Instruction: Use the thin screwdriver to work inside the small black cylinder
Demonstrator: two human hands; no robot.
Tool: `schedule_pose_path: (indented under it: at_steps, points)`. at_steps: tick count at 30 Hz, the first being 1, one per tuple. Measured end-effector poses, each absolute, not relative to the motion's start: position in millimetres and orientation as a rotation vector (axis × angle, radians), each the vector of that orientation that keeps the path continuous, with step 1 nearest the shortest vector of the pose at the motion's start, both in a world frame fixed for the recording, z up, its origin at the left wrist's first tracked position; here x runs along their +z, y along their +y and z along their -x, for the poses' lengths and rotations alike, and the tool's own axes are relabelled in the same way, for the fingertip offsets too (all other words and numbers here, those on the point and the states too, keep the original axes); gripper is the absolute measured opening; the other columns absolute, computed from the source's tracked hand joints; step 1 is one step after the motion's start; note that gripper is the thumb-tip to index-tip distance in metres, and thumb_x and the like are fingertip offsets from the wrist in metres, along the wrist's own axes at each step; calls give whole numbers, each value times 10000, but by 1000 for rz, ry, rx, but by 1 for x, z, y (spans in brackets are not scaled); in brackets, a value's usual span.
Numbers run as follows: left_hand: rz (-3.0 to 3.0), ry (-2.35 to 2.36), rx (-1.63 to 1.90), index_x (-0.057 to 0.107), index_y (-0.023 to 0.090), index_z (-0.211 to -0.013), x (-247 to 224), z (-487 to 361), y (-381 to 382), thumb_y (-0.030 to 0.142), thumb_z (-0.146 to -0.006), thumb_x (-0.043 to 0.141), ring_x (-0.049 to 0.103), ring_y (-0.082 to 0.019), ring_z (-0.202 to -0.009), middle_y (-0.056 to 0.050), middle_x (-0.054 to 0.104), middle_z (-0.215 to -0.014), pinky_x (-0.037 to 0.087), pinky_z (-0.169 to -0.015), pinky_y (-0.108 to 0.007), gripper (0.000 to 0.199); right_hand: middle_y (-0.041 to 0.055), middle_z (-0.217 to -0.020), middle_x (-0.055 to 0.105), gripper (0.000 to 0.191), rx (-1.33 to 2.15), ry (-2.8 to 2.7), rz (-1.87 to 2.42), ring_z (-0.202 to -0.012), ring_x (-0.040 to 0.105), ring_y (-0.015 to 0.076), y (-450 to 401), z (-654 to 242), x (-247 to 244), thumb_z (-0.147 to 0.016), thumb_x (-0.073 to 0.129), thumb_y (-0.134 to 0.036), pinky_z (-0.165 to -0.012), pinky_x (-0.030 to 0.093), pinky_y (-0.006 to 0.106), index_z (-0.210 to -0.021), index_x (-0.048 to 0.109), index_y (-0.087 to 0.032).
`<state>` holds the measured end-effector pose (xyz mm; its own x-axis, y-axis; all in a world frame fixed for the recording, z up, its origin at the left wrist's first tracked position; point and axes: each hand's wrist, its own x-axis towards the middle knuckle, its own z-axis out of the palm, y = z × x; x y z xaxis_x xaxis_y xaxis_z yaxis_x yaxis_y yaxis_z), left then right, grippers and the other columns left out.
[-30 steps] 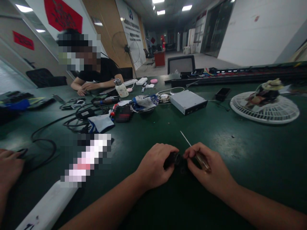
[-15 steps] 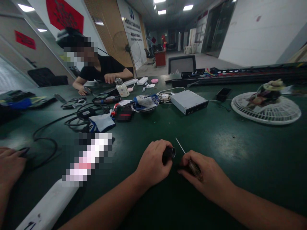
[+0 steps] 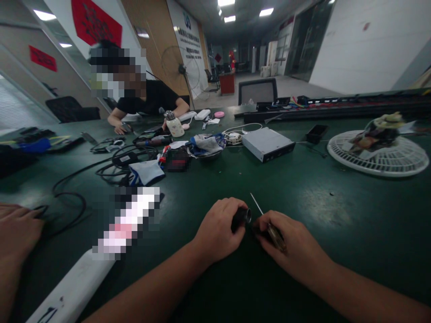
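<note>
My left hand (image 3: 220, 229) is wrapped round a short black cylinder (image 3: 243, 216), whose open round end faces right. Just to the right, my right hand (image 3: 289, 233) grips a screwdriver by its amber, see-through handle (image 3: 276, 237). The thin metal shaft (image 3: 256, 203) points up and to the left, away from the cylinder, with a gap between them. Something dark shows under the fingers of my right hand, too shaded to make out. Both hands are low over the dark green table (image 3: 208, 291).
A white lit device (image 3: 77, 282) lies at the left, beside another person's hand (image 3: 20, 229). Behind are cables, a cloth (image 3: 146, 172), a bowl with gloves (image 3: 207, 146), a disc drive (image 3: 267, 143) and a white fan grille (image 3: 377, 154). A person sits across the table.
The whole view has shifted slightly, so things sit a little further right. Both my hands keep their grips. The person across the table has moved a hand down toward the bottle.
</note>
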<state>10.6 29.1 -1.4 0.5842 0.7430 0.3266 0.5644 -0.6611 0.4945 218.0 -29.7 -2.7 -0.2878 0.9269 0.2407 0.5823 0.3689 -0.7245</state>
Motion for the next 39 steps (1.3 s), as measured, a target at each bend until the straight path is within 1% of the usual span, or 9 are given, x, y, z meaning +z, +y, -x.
schedule_pose_path:
  at_steps: [6, 10, 13, 18, 23, 29, 32, 35, 39]
  points:
    - [-2518, 887, 702, 569, 207, -1134, 1, -10, 27, 125, -830, 645, 600, -225, -974, -43, 668, -1084, 462, -870, -402, 324, 16, -949, 714, 209, 767, -1692, 1247, -840, 721, 187, -29, -221, -1, -835, 600, -104, -726, 566, 324, -894, 472, -257]
    - [-2522, 849, 720, 577, 206, -1136, 2, -9, 28, 135, -844, 650, 607, -220, -965, -38, 678, -1085, 459, -862, -396, 309, 37, -1021, 741, 163, 879, -1577, 1245, -942, 743, 203, -26, -222, -3, -896, 625, -166, -800, 590, 348, -887, 488, -255]
    - [-2527, 839, 770, 582, 201, -1130, 1, -10, 29, 139, -849, 657, 613, -222, -952, -41, 690, -1078, 459, -852, -394, 297, 37, -1035, 747, 166, 907, -1597, 1224, -974, 740, 206, -26, -223, -5, -901, 641, -169, -836, 588, 359, -878, 501, -255]
    - [-2527, 729, 789, 591, 213, -1125, 1, -10, 30, 139, -880, 660, 627, -210, -945, -34, 711, -1086, 460, -846, -376, 265, 24, -999, 725, 193, 868, -1590, 1200, -952, 723, 198, -28, -223, -3, -876, 665, -155, -831, 576, 351, -890, 501, -257]
    - [-2547, 582, 810, 592, 208, -1132, 1, -8, 31, 99, -901, 634, 651, -201, -998, -39, 721, -1100, 468, -882, -369, 259, 12, -962, 701, 225, 872, -1545, 1278, -887, 705, 192, -26, -223, -1, -841, 710, -175, -781, 560, 335, -892, 506, -254]
    - [-2556, 485, 803, 585, 224, -1135, 1, -8, 31, 59, -902, 614, 671, -185, -1012, -24, 729, -1131, 473, -916, -372, 287, 25, -967, 711, 232, 891, -1611, 1375, -877, 698, 219, -25, -220, 2, -803, 737, -189, -771, 541, 362, -921, 544, -241]
    - [-2550, 550, 823, 582, 230, -1149, 3, -9, 29, 71, -900, 611, 671, -200, -1044, -36, 724, -1133, 484, -924, -381, 297, 38, -994, 717, 194, 870, -1626, 1381, -909, 698, 230, -25, -219, 3, -835, 728, -231, -800, 537, 380, -946, 568, -234]
    - [-2516, 734, 900, 583, 224, -1132, 2, -9, 28, 72, -861, 633, 665, -214, -1020, -48, 711, -1103, 505, -895, -386, 314, 53, -1023, 719, 106, 873, -1606, 1344, -926, 698, 224, -25, -221, 3, -954, 620, -297, -800, 539, 380, -1038, 630, -234]
    - [-2422, 1040, 951, 583, 214, -1082, 1, -8, 30, 41, -788, 649, 641, -228, -951, -52, 674, -1041, 516, -828, -390, 347, 47, -983, 715, 240, 780, -1599, 1157, -875, 676, 206, -30, -226, 3, -1038, 499, -309, -724, 511, 357, -1156, 705, -276]
